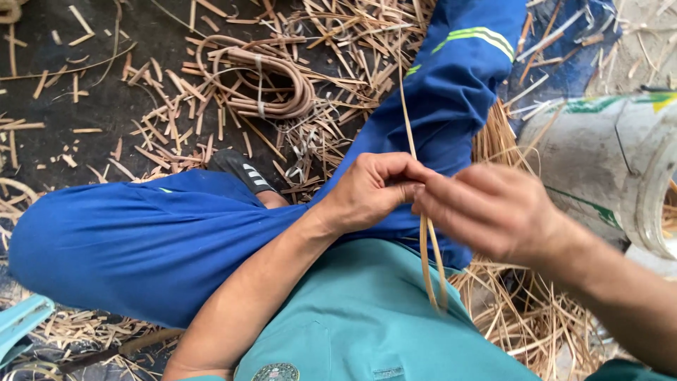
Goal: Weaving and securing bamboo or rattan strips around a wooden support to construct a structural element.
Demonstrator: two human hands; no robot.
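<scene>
Over the lap, seen from the head camera, the left hand [370, 190] and the right hand [490, 212] meet at the middle of the picture, fingertips nearly touching. Both pinch a thin cane strip [407, 113], their fingers closed together on it. From the pinch the strip runs up toward twelve o'clock, crossing the blue trouser leg [451, 92], and at six o'clock of the hands it hangs down as a narrow loop [431, 268] over the teal shirt [367, 317]. The left thumb and forefinger fold over the strip from nine o'clock; the right fingers press it from three o'clock, and blur hides how each fingertip sits.

Toward eleven o'clock of the hands a coil of thicker cane [257, 77] lies on the dark ground among scattered cane shavings [162, 120]. At three o'clock stands a pale round drum [606, 162] lying on its side. A black sandal [243, 171] shows at ten o'clock, just beside the bent knee.
</scene>
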